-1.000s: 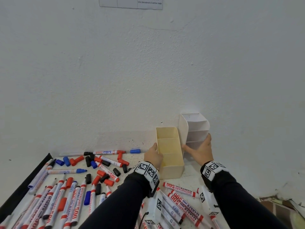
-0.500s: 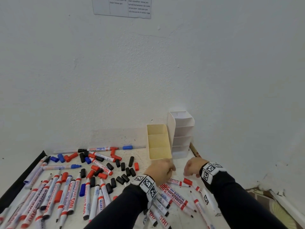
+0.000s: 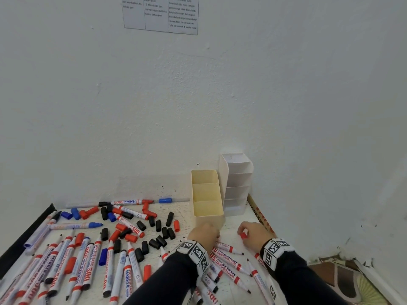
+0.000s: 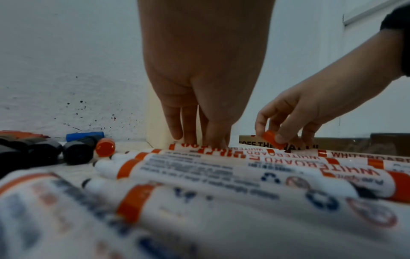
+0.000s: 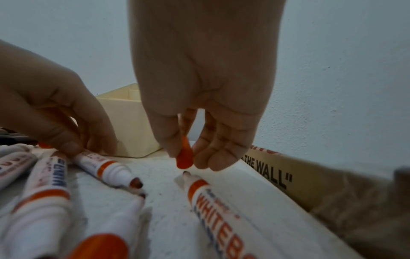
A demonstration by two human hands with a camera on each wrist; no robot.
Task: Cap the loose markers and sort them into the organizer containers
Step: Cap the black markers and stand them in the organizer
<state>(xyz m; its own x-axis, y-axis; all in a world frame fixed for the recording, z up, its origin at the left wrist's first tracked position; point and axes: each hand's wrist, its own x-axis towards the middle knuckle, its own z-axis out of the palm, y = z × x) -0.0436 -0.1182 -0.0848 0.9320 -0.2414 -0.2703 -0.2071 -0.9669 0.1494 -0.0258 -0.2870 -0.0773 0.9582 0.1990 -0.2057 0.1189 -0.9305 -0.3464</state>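
The right hand (image 5: pixel 199 98) pinches a red cap (image 5: pixel 184 158) between thumb and fingertips, just in front of the cream organizer (image 3: pixel 207 194). The left hand (image 3: pixel 203 234), also before that organizer, has fingers curled down onto an uncapped marker (image 5: pixel 104 166); whether they grip it is unclear.

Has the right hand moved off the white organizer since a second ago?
Yes. The right hand has pulled back toward the person, away from the white organizer it was touching, and now pinches a red cap over the table.
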